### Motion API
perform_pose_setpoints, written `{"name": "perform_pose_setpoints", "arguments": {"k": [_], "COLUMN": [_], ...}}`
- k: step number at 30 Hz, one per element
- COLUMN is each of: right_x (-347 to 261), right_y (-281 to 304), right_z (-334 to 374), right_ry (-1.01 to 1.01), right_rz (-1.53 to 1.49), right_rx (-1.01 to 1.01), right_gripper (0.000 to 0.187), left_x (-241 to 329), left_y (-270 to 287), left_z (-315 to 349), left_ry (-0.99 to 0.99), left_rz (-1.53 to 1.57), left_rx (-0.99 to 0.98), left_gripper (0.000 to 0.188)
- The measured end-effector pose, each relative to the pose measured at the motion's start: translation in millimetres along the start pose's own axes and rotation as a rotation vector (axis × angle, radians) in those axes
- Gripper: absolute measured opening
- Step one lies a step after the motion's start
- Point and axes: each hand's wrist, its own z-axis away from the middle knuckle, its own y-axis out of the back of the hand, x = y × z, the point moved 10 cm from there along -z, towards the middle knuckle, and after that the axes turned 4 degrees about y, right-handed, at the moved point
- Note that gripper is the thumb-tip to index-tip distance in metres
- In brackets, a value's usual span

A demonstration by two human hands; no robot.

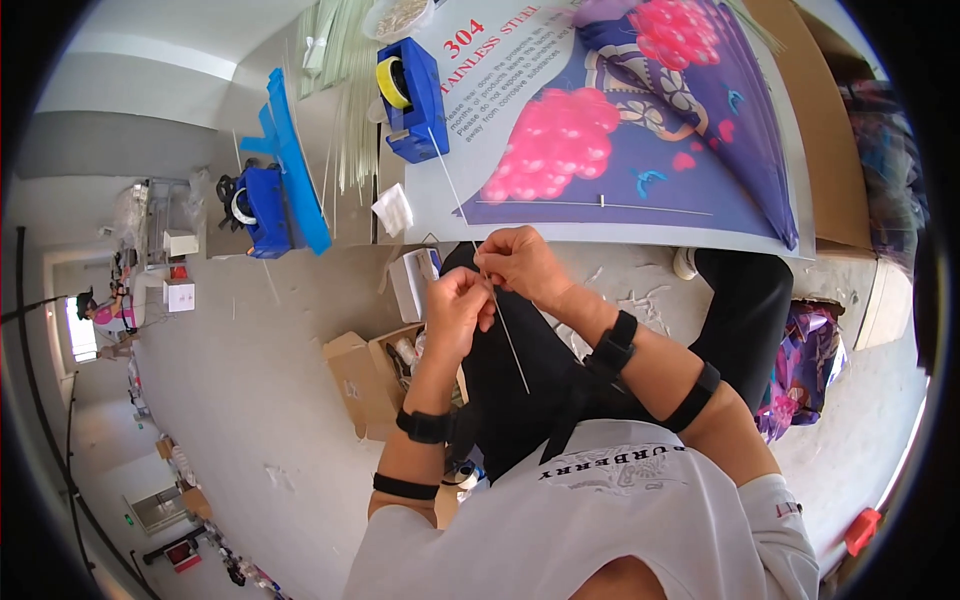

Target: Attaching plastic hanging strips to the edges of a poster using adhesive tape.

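Note:
A thin pale rod (512,347) slants through both my hands, its lower end over my dark trouser leg and its upper end reaching past the table edge. Thumb and fingers of my left hand (458,310) pinch it near the middle. Just above, my right hand (525,268) is closed on the same rod, its fingertips close to the left ones. Whatever small part may sit between the fingertips is hidden. Beyond the hands, a purple printed sheet with pink balloons (550,145) lies on the table, with another thin rod carrying a small white piece (602,201) on it.
A blue tape dispenser (412,105) with yellow tape stands on the table, a second blue dispenser (266,212) farther left. Bundled thin rods (355,130), a bowl of small parts (400,18) and white tissue (393,209) are nearby. An open cardboard box (360,385) stands on the floor.

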Motion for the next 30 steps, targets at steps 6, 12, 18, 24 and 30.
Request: {"name": "perform_pose_setpoints", "arguments": {"k": [6,12,18,24,30], "right_x": [10,16,23,25,29], "right_y": [-19,-24,-39,-44,-45], "right_z": [-1,-17,-19,-22,-24], "right_ry": [-0.097,-0.119,-0.167,-0.125,-0.120], "right_rz": [-0.047,-0.053,-0.159,-0.112,-0.152], "right_rx": [-0.046,-0.026,-0.037,0.001,-0.015], "right_gripper": [0.009,0.010,0.011,0.010,0.009], "left_x": [37,117,131,137,86], "left_y": [77,107,112,107,92], "left_z": [-31,-116,-194,-195,-89], "left_ry": [-0.274,-0.298,-0.012,-0.039,-0.094], "left_rz": [0.003,-0.133,-0.327,-0.227,-0.030], "left_rx": [0.254,0.458,0.452,0.345,0.159], "left_gripper": [0.013,0.028,0.019,0.017,0.013]}}
